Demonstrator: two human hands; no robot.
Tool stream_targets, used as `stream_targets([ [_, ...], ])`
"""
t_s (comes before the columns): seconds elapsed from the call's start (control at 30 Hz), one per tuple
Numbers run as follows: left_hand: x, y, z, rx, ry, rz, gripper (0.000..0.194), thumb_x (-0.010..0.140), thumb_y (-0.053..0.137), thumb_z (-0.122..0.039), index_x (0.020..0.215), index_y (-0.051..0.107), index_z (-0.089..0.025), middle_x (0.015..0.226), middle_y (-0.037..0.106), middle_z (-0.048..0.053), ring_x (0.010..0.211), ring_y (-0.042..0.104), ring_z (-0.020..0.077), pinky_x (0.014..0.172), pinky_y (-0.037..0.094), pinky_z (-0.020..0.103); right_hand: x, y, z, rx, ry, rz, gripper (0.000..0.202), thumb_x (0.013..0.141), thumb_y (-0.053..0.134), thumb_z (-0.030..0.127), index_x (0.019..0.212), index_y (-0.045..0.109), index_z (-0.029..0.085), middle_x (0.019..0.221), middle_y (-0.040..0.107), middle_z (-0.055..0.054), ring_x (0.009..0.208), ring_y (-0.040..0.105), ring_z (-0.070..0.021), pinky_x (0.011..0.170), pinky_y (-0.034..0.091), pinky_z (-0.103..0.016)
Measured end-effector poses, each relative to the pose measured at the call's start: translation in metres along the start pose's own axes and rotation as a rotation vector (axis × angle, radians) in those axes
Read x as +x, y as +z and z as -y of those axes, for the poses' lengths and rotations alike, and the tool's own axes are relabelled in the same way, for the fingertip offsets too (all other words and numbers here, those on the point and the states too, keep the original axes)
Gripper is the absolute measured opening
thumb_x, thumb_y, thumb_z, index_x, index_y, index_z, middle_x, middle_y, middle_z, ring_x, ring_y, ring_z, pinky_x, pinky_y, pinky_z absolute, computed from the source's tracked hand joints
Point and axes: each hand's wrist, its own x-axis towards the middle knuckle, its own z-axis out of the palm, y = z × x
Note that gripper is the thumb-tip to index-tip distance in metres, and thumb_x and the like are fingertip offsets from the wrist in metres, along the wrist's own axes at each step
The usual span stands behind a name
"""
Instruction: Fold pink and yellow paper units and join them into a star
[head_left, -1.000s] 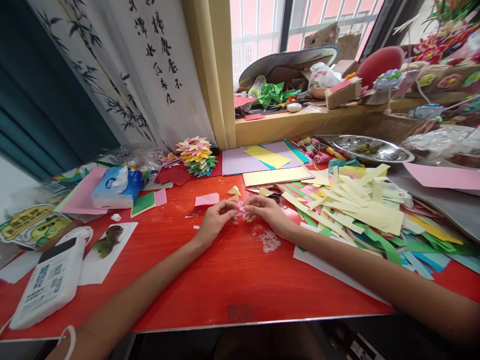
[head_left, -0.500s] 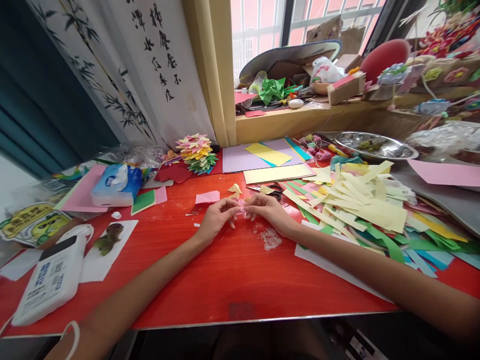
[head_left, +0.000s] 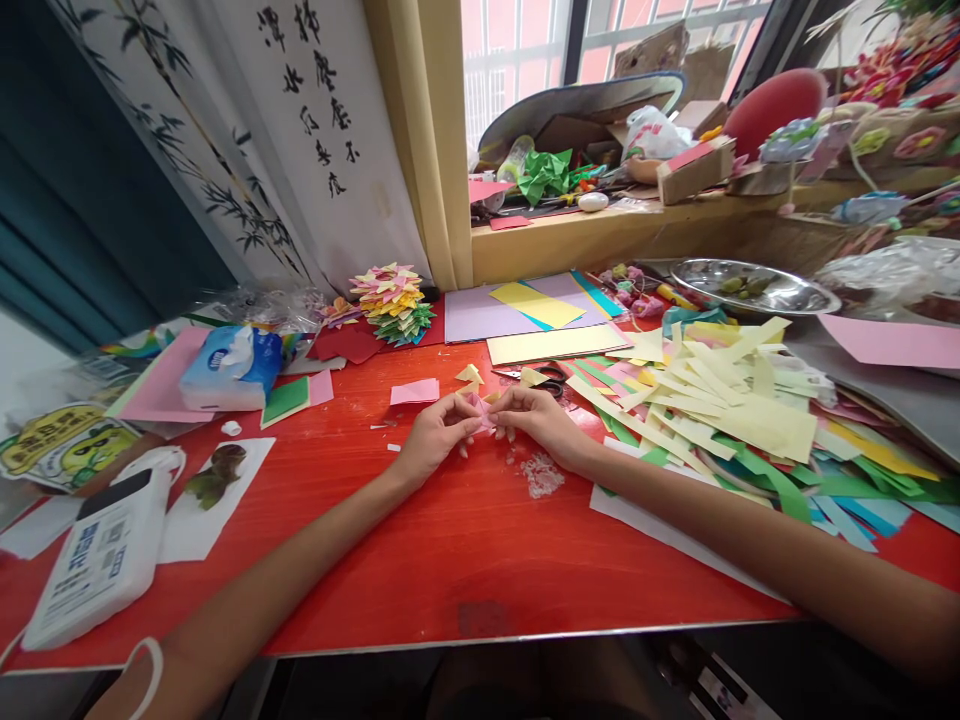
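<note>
Between my fingertips is a small pink piece of folded paper (head_left: 483,412), partly hidden by the fingers. My left hand (head_left: 437,433) pinches it from the left, and my right hand (head_left: 534,420) pinches it from the right. Just beyond the hands lie two small folded yellow paper pieces, one of them a yellow triangle (head_left: 470,374). A small stack of pink paper squares (head_left: 415,391) rests left of these. Black-handled scissors (head_left: 552,378) lie behind my right hand. Near my right wrist is a little heap of clear bits (head_left: 542,475).
Cut paper strips (head_left: 720,410) pile up on the right of the red table (head_left: 390,570). A layered folded-paper model (head_left: 393,304) stands at the back, beside coloured sheets (head_left: 480,312). Leftward are a tissue pack (head_left: 232,368) and a white box-shaped device (head_left: 101,560). A metal dish (head_left: 795,285) sits back right.
The pink paper shows slightly more between my fingertips, its shape looking more pointed. Both hands stay in nearly the same place; the view has shifted a little.
</note>
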Motion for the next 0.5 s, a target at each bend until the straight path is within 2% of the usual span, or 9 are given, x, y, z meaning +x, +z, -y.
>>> stream_targets([
  [0.2, 0.0014, -0.0004, 0.0038, 0.005, 0.049, 0.034, 0.021, 0.071, 0.060, -0.031, 0.079, 0.049, -0.015, 0.070, 0.050, -0.002, 0.054, 0.046, 0.0056, 0.043, 0.041, 0.017, 0.0004, -0.0005, 0.0001, -0.009, 0.003, 0.027, 0.006, 0.071, 0.058, 0.020, 0.069, 0.055, 0.015, 0.059, 0.054, 0.002, 0.052, 0.051, -0.0084, 0.053, 0.041, -0.023],
  [0.3, 0.0014, 0.0002, 0.0031, -0.012, 0.082, 0.043, 0.021, 0.071, 0.059, -0.030, 0.082, 0.048, -0.016, 0.078, 0.049, 0.000, 0.061, 0.046, 0.0073, 0.046, 0.041, 0.017, 0.0002, 0.0000, 0.0005, 0.016, 0.004, 0.057, 0.008, 0.072, 0.058, 0.021, 0.077, 0.055, 0.016, 0.063, 0.054, 0.002, 0.052, 0.050, -0.0081, 0.052, 0.041, -0.023],
  [0.5, 0.0016, 0.0003, 0.0010, 0.047, 0.120, 0.042, 0.022, 0.071, 0.059, -0.028, 0.087, 0.048, -0.017, 0.074, 0.046, -0.002, 0.068, 0.044, 0.0088, 0.058, 0.038, 0.019, -0.0015, 0.0004, 0.0013, 0.018, -0.036, 0.085, 0.020, 0.076, 0.055, 0.027, 0.094, 0.050, 0.021, 0.067, 0.053, 0.002, 0.053, 0.053, -0.0093, 0.054, 0.044, -0.024],
])
